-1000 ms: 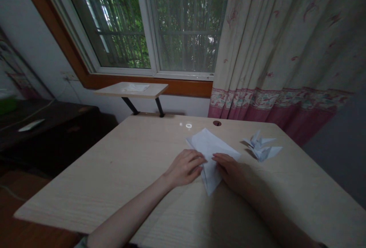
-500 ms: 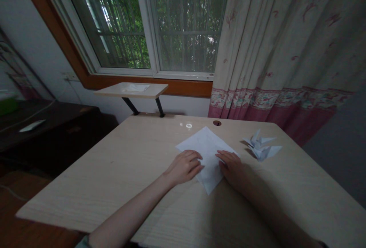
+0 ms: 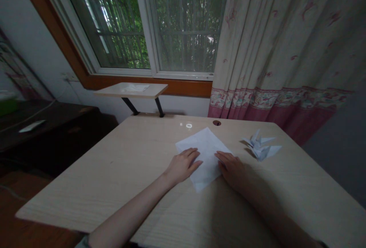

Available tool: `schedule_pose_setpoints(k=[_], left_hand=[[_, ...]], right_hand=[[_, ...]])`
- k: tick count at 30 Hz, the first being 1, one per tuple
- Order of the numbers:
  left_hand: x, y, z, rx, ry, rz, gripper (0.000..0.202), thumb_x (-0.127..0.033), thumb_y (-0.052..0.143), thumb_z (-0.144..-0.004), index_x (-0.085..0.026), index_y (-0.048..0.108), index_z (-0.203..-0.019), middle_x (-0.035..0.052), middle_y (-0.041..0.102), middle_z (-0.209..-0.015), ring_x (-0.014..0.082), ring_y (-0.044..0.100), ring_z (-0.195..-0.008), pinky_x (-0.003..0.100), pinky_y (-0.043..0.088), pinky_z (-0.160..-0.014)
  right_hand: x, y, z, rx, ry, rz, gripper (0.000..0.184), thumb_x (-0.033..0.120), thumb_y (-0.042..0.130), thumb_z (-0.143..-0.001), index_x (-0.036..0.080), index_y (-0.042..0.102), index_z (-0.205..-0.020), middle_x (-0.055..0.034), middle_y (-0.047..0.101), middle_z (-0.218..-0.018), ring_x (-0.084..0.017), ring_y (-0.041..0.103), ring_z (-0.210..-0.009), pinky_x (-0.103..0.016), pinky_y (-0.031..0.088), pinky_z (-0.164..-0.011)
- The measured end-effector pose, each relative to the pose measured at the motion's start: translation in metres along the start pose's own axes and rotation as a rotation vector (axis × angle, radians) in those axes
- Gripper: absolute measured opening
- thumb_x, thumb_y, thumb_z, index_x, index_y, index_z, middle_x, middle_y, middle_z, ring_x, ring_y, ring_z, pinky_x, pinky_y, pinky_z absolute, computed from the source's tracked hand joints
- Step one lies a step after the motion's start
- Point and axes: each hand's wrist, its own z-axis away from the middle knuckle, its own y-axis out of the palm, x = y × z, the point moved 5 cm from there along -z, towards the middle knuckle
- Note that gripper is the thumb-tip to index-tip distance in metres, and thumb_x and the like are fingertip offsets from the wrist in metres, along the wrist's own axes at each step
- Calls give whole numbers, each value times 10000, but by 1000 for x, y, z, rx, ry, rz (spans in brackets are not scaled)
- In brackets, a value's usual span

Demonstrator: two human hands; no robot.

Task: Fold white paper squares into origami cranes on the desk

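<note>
A white square sheet of paper [image 3: 208, 152] with faint creases lies on the table, one corner pointing toward me. My left hand [image 3: 184, 166] rests over its left edge, fingers stretched out and thumb spread apart from them. On the right edge lies my right hand [image 3: 231, 168], its fingers extended over the sheet. The right thumb is partly hidden. Two folded paper cranes [image 3: 260, 148] stand close together to the right of the sheet, apart from both hands.
The pale wooden table [image 3: 128, 156] reaches toward a window. A raised shelf [image 3: 107, 91] with white paper [image 3: 135, 87] stands at its back left. A round cable hole [image 3: 217, 123] lies near the back edge. Dark furniture [image 3: 71, 126] is at the left, a curtain [image 3: 257, 61] behind.
The paper has turned slightly clockwise: its near corner has moved left and its far corner a little right. My left thumb has opened away from the fingers. The cranes have not moved.
</note>
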Motion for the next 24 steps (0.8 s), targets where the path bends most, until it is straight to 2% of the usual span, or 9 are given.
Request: schedule_pose_setpoints(k=[4, 8, 11, 14, 17, 21, 24], left_hand=[[4, 2, 1, 1, -43, -23, 553, -600, 438, -985, -215, 558, -1363, 73, 534, -1464, 267, 472, -1378, 418, 435, -1119], [5, 6, 1, 61, -22, -88, 711, -713, 477, -908, -234, 503, -1433, 84, 451, -1530, 323, 373, -1439, 489, 373, -1151], [6, 7, 1, 83, 6, -117, 729, -735, 488, -886, -294, 468, -1465, 81, 380, -1572, 351, 317, -1462, 538, 323, -1163], [5, 7, 1, 87, 43, -105, 683, -735, 475, -892, -350, 473, -1455, 75, 336, -1594, 362, 298, -1469, 582, 282, -1165], [4, 8, 1, 115, 46, -98, 712, -753, 455, -887, -338, 460, -1466, 93, 333, -1594, 383, 277, -1473, 626, 258, -1154], [4, 9, 1, 147, 33, -101, 791, -797, 463, -847, -340, 418, -1490, 99, 328, -1595, 415, 255, -1472, 696, 199, -1135], [4, 11, 1, 150, 26, -98, 875, -842, 505, -778, -342, 414, -1491, 111, 342, -1586, 434, 260, -1465, 735, 161, -1121]], right_hand=[[3, -7, -1, -51, -36, -14, 385, 145, 431, -927, 216, 632, -1247, -93, 695, -1242, -241, 639, -1151, -454, 498, -1023], [5, -12, -5, -32, -36, 4, 350, 140, 447, -920, 212, 661, -1187, -91, 694, -1233, -247, 624, -1142, -445, 499, -1012], [2, -13, -6, -68, 35, 80, 312, 189, 480, -920, 193, 666, -1170, -128, 651, -1301, -296, 582, -1197, -501, 466, -1023], [-4, -12, -5, -130, 145, 127, 388, 257, 488, -925, 161, 596, -1285, -176, 629, -1316, -340, 552, -1234, -535, 444, -1017], [-9, -12, -5, -155, 237, 117, 475, 285, 469, -932, 144, 501, -1385, -191, 667, -1230, -341, 611, -1132, -505, 469, -963], [-8, -18, -8, -160, 322, 98, 496, 289, 467, -920, 125, 478, -1388, -188, 696, -1128, -338, 649, -1006, -492, 481, -900], [-6, -25, -11, -187, 337, 2, 533, 316, 463, -910, 109, 455, -1401, -173, 707, -1052, -326, 659, -953, -483, 494, -872]])
